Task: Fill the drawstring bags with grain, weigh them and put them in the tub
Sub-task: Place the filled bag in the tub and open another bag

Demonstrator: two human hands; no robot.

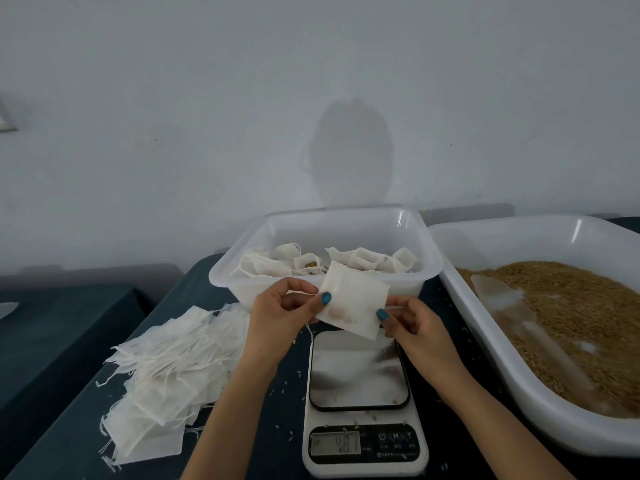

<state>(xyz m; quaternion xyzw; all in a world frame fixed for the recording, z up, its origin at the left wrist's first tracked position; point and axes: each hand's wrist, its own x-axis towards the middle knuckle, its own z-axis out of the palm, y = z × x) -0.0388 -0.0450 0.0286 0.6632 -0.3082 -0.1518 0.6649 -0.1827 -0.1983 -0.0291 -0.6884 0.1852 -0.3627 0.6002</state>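
A flat, empty white drawstring bag (353,301) hangs in the air above the scale (360,375). My left hand (284,313) pinches its left edge and my right hand (412,320) pinches its lower right corner. The scale's steel plate is bare, and its display is lit. Behind the bag stands a clear tub (242,271) with several filled bags in it. A large white tray (491,341) on the right holds brown grain (571,306) and a clear scoop (512,306) lying in it.
A loose pile of empty bags (173,368) lies on the dark cloth left of the scale. Stray grains are scattered around the scale. A second dark table (52,334) stands at the far left. A pale wall rises behind everything.
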